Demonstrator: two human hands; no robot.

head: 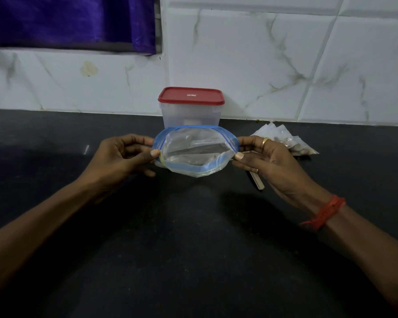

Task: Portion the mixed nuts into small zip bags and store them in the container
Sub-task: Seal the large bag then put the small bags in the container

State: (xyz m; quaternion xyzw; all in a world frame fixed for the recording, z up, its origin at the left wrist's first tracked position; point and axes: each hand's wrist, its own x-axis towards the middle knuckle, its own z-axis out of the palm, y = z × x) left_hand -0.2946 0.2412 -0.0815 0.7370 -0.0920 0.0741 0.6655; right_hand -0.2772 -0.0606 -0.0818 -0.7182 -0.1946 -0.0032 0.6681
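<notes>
A clear zip bag (194, 154) with a blue seal strip hangs above the black counter, its mouth pulled wide open toward me. My left hand (124, 157) pinches its left edge and my right hand (267, 161) pinches its right edge. The bag looks nearly empty inside. Behind it stands a clear plastic container (191, 111) with a red lid (191, 95) closed on top. Several small zip bags holding nuts (292, 143) lie in a pile behind my right hand.
A pale stick-like handle (257, 181) pokes out under my right hand on the counter (193, 237). A white marble-tiled wall (274, 60) rises right behind the container. A purple cloth (71, 21) hangs at the upper left.
</notes>
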